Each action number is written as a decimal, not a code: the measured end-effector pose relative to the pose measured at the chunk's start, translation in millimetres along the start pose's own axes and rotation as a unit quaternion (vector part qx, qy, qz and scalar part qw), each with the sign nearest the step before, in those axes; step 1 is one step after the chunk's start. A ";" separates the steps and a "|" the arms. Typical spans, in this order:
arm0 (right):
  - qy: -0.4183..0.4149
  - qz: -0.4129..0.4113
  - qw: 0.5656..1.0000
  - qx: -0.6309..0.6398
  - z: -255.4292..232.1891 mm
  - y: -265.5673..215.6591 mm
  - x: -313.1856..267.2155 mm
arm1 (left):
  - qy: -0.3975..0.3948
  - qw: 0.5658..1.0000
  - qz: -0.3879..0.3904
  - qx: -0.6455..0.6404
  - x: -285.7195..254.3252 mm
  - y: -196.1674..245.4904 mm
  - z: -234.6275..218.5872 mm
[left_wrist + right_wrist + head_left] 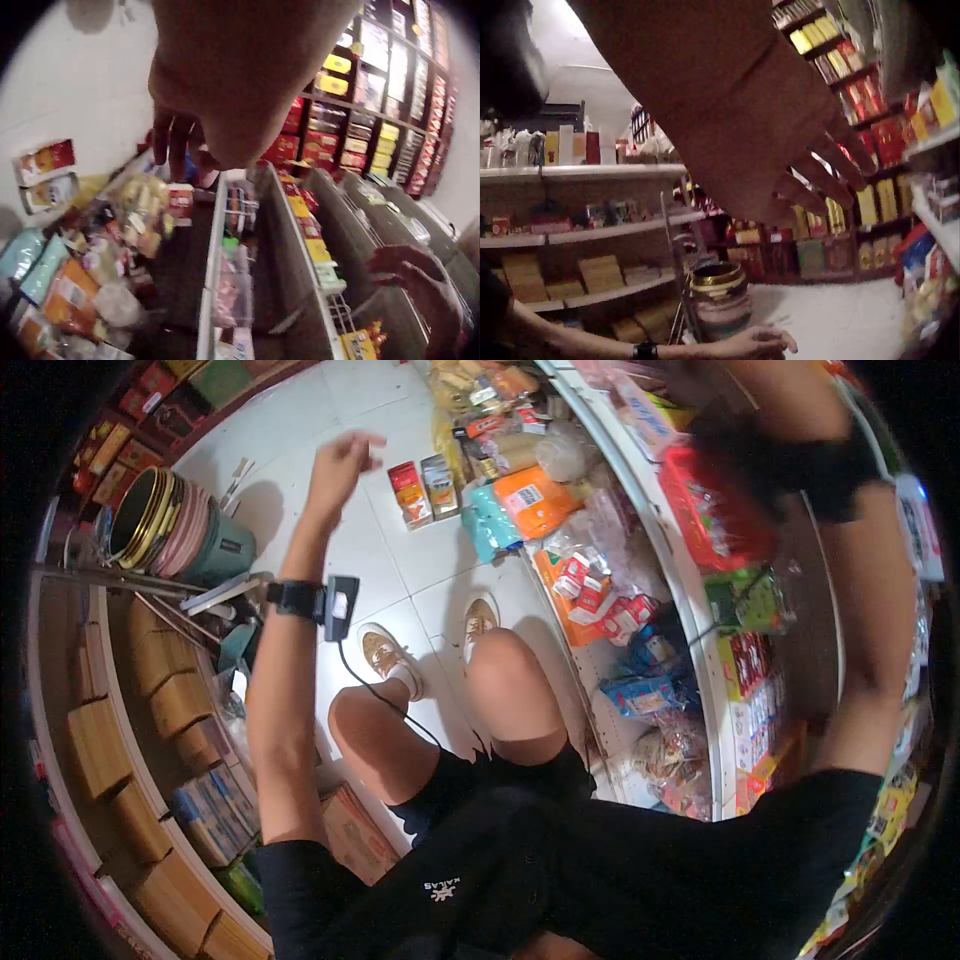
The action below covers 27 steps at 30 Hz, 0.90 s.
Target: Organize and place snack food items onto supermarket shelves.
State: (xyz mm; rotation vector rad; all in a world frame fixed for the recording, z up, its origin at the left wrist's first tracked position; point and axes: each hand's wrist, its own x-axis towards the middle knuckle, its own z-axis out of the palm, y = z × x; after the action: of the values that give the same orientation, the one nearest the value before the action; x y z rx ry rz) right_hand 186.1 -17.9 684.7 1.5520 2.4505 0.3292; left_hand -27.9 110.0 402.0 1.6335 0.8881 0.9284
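Note:
My left hand point(345, 465) hangs over the white tiled floor with its fingers loosely bent and nothing in them. Nearest to it, a red-and-orange packet point(409, 493) and a dark packet with a yellowish front point(439, 486) lie side by side on the floor. In the left wrist view, my right hand point(416, 277) is raised beside the shelves with relaxed fingers and holds nothing visible. The right wrist view shows gaps between that hand's fingers point(821, 176). Below my right arm in the head view is a red basket point(715, 520) of small wrapped goods.
Bagged goods, including an orange packet point(535, 500), crowd the low shelf on the right. A white shelf edge point(690, 585) runs above them. On the left stand stacked buckets point(185, 525) and shelves with brown paper bundles point(165, 660). Red boxes point(165, 415) line the back.

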 end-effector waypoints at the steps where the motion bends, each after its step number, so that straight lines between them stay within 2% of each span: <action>1: -0.032 -0.016 0.999 0.018 28.4 -10.7 21.9 | 0.024 0.999 -0.023 0.016 -14.2 -31.4 -6.6; 3: -0.105 -0.036 0.992 0.057 103.2 -34.7 63.5 | 0.049 0.993 -0.098 0.045 -42.7 -92.9 -9.9; 5: -0.212 -0.035 0.973 0.087 194.1 -55.5 95.7 | 0.014 0.984 -0.162 0.071 -74.2 -139.2 -14.0; 7: -0.223 -0.019 0.960 0.168 300.3 -70.2 114.4 | 0.018 0.976 -0.215 -0.008 -97.9 -184.3 -7.8; 9: -0.279 -0.046 0.938 0.199 401.2 -81.9 132.1 | -0.008 0.961 -0.269 -0.057 -110.7 -224.7 -2.9; 10: -0.285 -0.052 0.936 0.199 453.2 -92.0 134.0 | -0.001 0.957 -0.285 -0.064 -114.9 -247.4 3.1; 12: -0.146 0.021 0.936 0.319 541.0 -111.0 143.3 | -0.009 0.941 -0.327 -0.090 -114.0 -290.8 9.7; 13: -0.153 0.017 0.935 0.319 561.4 -116.8 148.5 | 0.007 0.936 -0.332 -0.117 -116.6 -308.9 19.1; 15: -0.060 0.041 0.921 0.382 602.6 -131.6 153.4 | 0.053 0.924 -0.337 -0.172 -122.1 -346.9 42.0; 16: -0.060 0.074 0.929 0.358 609.7 -139.3 163.9 | 0.054 0.920 -0.333 -0.199 -126.9 -360.5 52.8; 17: -0.067 0.072 0.929 0.358 640.8 -140.3 170.3 | 0.056 0.915 -0.329 -0.225 -130.2 -363.6 61.0; 19: 0.010 0.064 0.933 0.355 698.3 -140.8 183.8 | 0.051 0.913 -0.334 -0.230 -137.5 -378.3 75.5; 20: -0.077 0.108 0.937 0.324 700.2 -149.1 193.6 | 0.066 0.922 -0.314 -0.215 -143.2 -387.3 81.8; 21: -0.083 0.105 0.936 0.327 701.6 -157.9 203.7 | 0.082 0.931 -0.295 -0.200 -147.0 -397.6 85.8; 23: -0.069 0.097 0.951 0.285 705.0 -185.8 197.8 | 0.118 0.949 -0.279 -0.088 -150.5 -400.0 83.4; 24: -0.075 0.069 0.966 0.237 703.2 -203.1 187.6 | 0.129 0.945 -0.282 -0.107 -150.7 -406.6 81.5; 25: -0.085 0.070 0.963 0.247 691.7 -217.9 174.0 | 0.140 0.940 -0.303 -0.073 -149.7 -400.1 77.5; 27: -0.173 0.090 0.901 0.388 658.0 -239.0 148.2 | 0.125 0.952 -0.279 -0.030 -155.7 -407.5 73.6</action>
State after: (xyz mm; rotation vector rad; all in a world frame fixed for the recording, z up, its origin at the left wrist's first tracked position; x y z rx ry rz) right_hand 119.2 62.8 -23.2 1.8939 2.2465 -0.9382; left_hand -73.5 29.2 -30.6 1.1264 1.3903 0.7543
